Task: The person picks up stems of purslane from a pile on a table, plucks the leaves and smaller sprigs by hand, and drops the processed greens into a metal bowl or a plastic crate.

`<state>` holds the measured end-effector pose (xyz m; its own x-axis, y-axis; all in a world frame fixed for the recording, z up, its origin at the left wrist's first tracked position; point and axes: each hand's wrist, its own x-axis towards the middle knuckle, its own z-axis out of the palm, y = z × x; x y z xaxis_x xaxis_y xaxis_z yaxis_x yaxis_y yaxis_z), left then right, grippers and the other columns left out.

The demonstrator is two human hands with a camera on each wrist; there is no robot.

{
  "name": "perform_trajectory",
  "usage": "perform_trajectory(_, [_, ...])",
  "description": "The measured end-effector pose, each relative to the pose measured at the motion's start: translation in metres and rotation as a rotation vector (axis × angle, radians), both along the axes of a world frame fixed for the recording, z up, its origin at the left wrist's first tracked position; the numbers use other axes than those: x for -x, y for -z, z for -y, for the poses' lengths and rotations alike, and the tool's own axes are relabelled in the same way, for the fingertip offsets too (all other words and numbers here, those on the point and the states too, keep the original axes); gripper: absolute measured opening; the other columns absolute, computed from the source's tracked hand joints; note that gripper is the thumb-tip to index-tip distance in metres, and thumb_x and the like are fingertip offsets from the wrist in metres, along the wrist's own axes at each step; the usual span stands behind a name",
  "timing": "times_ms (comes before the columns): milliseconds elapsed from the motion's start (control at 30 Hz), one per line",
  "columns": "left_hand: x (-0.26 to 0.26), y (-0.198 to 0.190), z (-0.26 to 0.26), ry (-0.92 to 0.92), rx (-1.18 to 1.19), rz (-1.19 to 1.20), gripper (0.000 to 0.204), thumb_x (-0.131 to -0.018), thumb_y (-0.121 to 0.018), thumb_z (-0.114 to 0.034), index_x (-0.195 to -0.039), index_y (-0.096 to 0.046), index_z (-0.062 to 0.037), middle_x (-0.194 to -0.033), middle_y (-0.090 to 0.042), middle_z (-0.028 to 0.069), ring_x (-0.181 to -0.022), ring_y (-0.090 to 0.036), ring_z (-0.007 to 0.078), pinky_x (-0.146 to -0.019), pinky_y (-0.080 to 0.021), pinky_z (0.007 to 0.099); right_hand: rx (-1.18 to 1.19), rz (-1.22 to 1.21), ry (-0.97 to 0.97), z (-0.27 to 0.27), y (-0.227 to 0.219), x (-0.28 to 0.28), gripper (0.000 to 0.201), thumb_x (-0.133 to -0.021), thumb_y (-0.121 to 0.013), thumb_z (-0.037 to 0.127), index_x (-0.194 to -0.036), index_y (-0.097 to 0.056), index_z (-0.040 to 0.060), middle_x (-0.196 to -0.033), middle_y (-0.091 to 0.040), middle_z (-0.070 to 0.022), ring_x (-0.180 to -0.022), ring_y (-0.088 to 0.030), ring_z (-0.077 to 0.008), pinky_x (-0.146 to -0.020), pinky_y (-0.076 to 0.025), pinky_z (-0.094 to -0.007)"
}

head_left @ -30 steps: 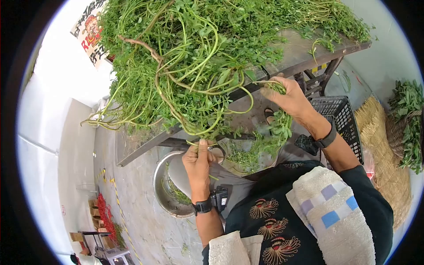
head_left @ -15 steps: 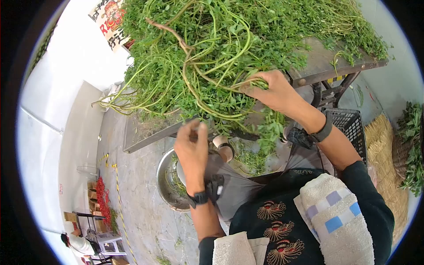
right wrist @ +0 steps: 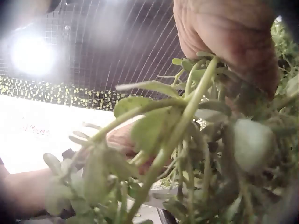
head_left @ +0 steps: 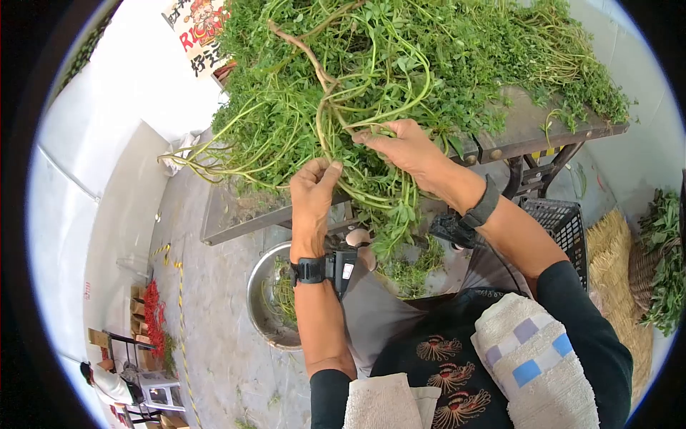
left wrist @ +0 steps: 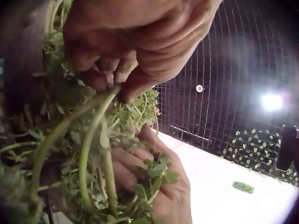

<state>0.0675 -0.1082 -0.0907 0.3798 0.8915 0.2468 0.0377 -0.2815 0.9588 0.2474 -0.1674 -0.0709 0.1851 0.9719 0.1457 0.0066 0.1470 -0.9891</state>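
A large heap of leafy green stems (head_left: pixel 286 93) covers the table, with a thick brown branching stem (head_left: pixel 304 46) on top. My left hand (head_left: pixel 312 189) is at the heap's near edge, thumb and fingers pinching a stem (left wrist: pixel 91 130), as the left wrist view shows. To its right, my right hand (head_left: pixel 404 150) grips stems near the brown stem's lower part; leafy sprigs (head_left: pixel 400 222) hang below it. In the right wrist view, green stems (right wrist: pixel 187 114) run down from under the right hand (right wrist: pixel 229 42). The right fingertips are partly hidden by leaves.
Below the table edge (head_left: pixel 250 223) stands a metal basin (head_left: pixel 259 314) with some stems in it. Loose greens (head_left: pixel 411 275) lie on the floor. A black crate (head_left: pixel 568 222) and straw matting (head_left: pixel 611 264) are at the right. A person (head_left: pixel 111 384) is at the far lower left.
My left hand has risen toward the heap and now pinches a stem, after letting go of a cut piece. My right hand has moved left with its stems, closer to the left hand.
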Motion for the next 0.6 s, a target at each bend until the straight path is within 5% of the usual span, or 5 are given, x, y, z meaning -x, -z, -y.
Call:
perform_trajectory(200, [-0.011, 0.002, 0.013, 0.157, 0.059, 0.139, 0.011, -0.087, -0.063, -0.016, -0.091, -0.062, -0.006, -0.071, -0.054, -0.007, -0.055, -0.037, 0.0011, -0.049, -0.028, 0.0177, 0.085, -0.063, -0.06, -0.02, -0.007, 0.013, 0.022, -0.086, -0.06, 0.023, -0.096, -0.065, 0.0038, -0.078, -0.054, 0.0, -0.068, -0.044, -0.0083, -0.06, -0.035, -0.0248])
perform_trajectory(333, [-0.016, 0.008, 0.008, 0.214, 0.042, 0.108, 0.013, -0.089, -0.059, -0.01, -0.097, -0.061, 0.0002, -0.079, -0.059, -0.0024, -0.07, -0.053, 0.0052, -0.064, -0.042, 0.02, 0.161, -0.136, 0.017, -0.032, -0.015, 0.019, 0.031, -0.082, -0.064, 0.027, -0.101, -0.061, 0.0027, -0.099, -0.057, -0.0091, -0.089, -0.05, -0.0143, -0.079, -0.039, -0.0304])
perform_trajectory(400, [-0.014, 0.004, 0.012, 0.18, 0.104, 0.168, 0.016, -0.089, -0.06, -0.013, -0.097, -0.061, -0.0001, -0.073, -0.057, -0.0026, -0.066, -0.054, 0.0071, -0.062, -0.044, 0.0203, 0.114, -0.117, 0.018, -0.027, -0.012, 0.011, 0.034, -0.079, -0.068, 0.029, -0.099, -0.062, 0.0038, -0.097, -0.06, -0.0073, -0.088, -0.051, -0.0142, -0.076, -0.04, -0.0295])
perform_trajectory(467, [-0.011, 0.003, 0.013, 0.137, 0.174, 0.242, 0.018, -0.089, -0.061, -0.017, -0.097, -0.061, -0.0004, -0.068, -0.055, -0.0027, -0.062, -0.056, 0.0091, -0.059, -0.046, 0.0206, 0.056, -0.155, -0.213, -0.016, -0.013, -0.002, 0.034, -0.077, -0.07, 0.032, -0.098, -0.064, 0.006, -0.093, -0.062, -0.004, -0.086, -0.051, -0.013, -0.074, -0.04, -0.0284])
perform_trajectory(600, [-0.005, 0.005, 0.005, 0.168, 0.213, 0.344, 0.015, -0.088, -0.062, -0.019, -0.087, -0.059, -0.0042, -0.062, -0.05, -0.0008, -0.055, -0.053, 0.0107, -0.049, -0.043, 0.0221, 0.198, -0.075, -0.166, 0.004, -0.027, -0.032, 0.034, -0.077, -0.07, 0.033, -0.099, -0.066, 0.0078, -0.093, -0.064, -0.0028, -0.084, -0.053, -0.0108, -0.072, -0.04, -0.0278])
